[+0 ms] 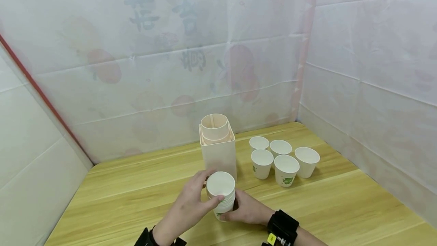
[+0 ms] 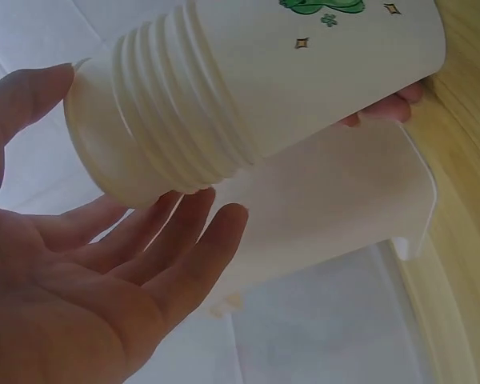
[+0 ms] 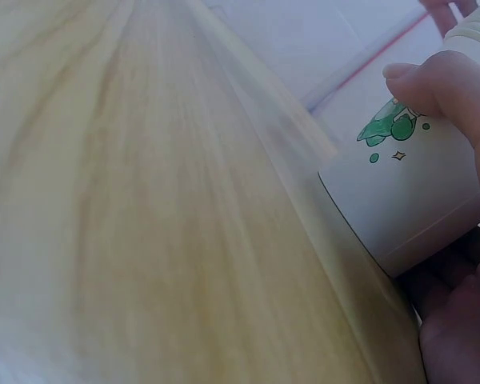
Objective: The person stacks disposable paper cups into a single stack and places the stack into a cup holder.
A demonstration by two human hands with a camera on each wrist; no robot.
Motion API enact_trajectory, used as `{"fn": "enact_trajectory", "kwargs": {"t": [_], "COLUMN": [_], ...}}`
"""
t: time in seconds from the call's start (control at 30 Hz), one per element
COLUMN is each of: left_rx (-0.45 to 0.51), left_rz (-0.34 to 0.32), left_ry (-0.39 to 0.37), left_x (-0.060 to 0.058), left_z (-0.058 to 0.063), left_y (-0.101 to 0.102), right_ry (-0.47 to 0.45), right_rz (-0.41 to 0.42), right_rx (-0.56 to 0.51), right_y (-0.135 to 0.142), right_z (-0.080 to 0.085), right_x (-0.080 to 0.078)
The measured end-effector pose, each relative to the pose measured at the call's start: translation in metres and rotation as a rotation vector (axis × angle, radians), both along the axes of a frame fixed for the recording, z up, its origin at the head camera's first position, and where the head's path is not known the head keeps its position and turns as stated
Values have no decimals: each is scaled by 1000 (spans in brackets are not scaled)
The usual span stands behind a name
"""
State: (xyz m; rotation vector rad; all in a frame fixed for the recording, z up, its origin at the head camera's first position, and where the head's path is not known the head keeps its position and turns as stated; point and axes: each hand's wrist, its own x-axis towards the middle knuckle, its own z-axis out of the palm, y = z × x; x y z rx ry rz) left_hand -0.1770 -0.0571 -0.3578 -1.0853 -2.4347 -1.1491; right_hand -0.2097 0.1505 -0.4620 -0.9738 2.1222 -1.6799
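Note:
A stack of nested white paper cups (image 1: 221,196) with a green printed picture stands upright near the front of the table. My left hand (image 1: 191,200) holds the upper end, its thumb on the rim of the top cup and its fingers (image 2: 216,240) around the far side. Lower down, my right hand (image 1: 250,208) grips the stack, with the thumb (image 3: 432,84) across the printed side of the bottom cup (image 3: 416,192). Right behind the stack is a tall white square holder (image 1: 219,155) with a round, divided tube (image 1: 214,124) in its top.
Several single paper cups (image 1: 286,168) stand upright, mouths up, in a loose group to the right of the holder. The wood-grain table (image 1: 136,189) meets a pale printed curtain (image 1: 153,86) at the back, with more white sheeting (image 1: 372,67) at the right.

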Motion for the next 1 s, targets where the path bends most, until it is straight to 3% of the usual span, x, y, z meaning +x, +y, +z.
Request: {"fn": "enact_trajectory", "kwargs": {"t": [0.47,0.63,0.73,0.83,0.93,1.0], "left_rx": [22,48,50,43,37,34], "left_rz": [-102,-165,-148,-123,-111,-105], "left_ry": [-232,-203,-169,-152,-158,-167], "left_x": [-10,-15,-16,-16,-15,-16], "left_z": [-11,-20,-24,-27,-28,-28], "left_y": [-3,2,3,3,4,5], "right_ry": [-3,23,37,6,-17,31], "right_rz": [3,28,53,136,208,195], "right_rx": [14,14,39,73,163,255], "right_y": [1,1,3,8,20,32], "right_z": [1,3,6,14,28,40], "right_x": [-2,-2,-3,-9,-14,-15]}}
